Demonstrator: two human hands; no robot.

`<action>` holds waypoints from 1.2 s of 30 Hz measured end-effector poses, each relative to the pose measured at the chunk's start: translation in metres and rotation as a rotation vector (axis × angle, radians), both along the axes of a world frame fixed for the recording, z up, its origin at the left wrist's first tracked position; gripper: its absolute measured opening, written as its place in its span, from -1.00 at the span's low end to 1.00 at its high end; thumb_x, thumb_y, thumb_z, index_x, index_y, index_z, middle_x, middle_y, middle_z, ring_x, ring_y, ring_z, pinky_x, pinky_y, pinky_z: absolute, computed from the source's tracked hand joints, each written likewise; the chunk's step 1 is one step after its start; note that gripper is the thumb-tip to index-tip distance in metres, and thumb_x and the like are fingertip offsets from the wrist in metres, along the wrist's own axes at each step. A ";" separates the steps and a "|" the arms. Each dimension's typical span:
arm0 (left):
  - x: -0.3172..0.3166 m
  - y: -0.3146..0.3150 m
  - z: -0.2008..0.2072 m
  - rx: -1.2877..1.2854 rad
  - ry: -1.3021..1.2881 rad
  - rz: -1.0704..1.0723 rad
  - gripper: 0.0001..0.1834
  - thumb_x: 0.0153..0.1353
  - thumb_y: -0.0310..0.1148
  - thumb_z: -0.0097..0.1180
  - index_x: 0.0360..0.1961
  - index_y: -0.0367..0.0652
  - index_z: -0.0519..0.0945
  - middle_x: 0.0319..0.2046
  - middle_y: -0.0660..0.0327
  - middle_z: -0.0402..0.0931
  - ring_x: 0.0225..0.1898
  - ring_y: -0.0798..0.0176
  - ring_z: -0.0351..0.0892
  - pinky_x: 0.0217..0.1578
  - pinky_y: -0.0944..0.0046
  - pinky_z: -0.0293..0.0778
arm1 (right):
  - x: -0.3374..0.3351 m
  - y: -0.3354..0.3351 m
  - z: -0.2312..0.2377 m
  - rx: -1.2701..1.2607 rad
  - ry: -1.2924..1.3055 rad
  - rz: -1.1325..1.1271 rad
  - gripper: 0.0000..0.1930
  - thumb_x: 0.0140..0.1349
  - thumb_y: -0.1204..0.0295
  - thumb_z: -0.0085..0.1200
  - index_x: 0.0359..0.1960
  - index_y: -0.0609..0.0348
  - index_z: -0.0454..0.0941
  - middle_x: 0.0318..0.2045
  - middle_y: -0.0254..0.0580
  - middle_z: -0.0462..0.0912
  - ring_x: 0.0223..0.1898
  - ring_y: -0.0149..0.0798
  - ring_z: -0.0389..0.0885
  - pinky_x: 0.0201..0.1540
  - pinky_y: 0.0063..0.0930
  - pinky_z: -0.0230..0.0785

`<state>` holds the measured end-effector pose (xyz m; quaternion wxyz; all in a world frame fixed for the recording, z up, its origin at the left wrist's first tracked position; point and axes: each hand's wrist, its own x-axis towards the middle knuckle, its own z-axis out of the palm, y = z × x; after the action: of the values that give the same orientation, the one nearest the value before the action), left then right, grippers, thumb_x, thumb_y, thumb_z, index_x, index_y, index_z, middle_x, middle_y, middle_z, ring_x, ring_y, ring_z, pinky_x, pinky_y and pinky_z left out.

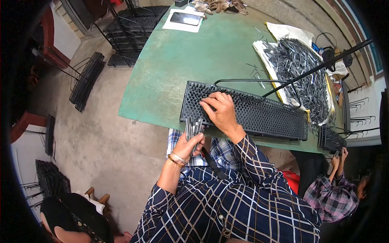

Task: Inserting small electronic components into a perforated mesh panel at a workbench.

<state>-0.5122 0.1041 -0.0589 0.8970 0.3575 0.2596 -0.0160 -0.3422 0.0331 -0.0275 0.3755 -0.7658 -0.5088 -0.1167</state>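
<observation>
A bundle of thin dark-grey sticks (193, 128) stands upright in my left hand (188, 146), whose fingers are wrapped round it just off the table's near edge. My right hand (223, 111) is over the left part of a long black perforated rack (259, 115), its fingertips pinched close to the surface. Whatever the pinch holds, if anything, is too small to make out. Many short dark pegs show in the rack's left end, while its right part shows rows of holes. A bent black metal rod (251, 80) runs along the rack's far side.
The green table (162, 69) carries a white sack (279, 30) heaped with loose sticks (302, 73). A phone (185, 18) and gloves (223, 5) lie at the far edge. Another person (334, 194) handles a black rack at right; someone sits at lower left. Racks (87, 81) stand on the floor.
</observation>
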 end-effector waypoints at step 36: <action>0.000 0.003 -0.001 -0.008 0.023 0.062 -0.82 0.20 -0.40 0.11 -0.20 -0.18 0.45 -0.50 0.25 0.48 -0.61 0.48 0.35 -0.75 0.53 0.20 | 0.007 0.003 0.002 -0.005 -0.094 0.013 -0.91 0.01 0.45 0.21 -0.45 0.17 0.59 -0.45 -0.28 0.55 -0.40 -0.22 0.52 -0.34 -0.36 0.28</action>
<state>-0.5118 0.1071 -0.0599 0.8953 0.3456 0.2810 0.0069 -0.3353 0.0364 -0.0251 0.3498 -0.7573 -0.5311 -0.1488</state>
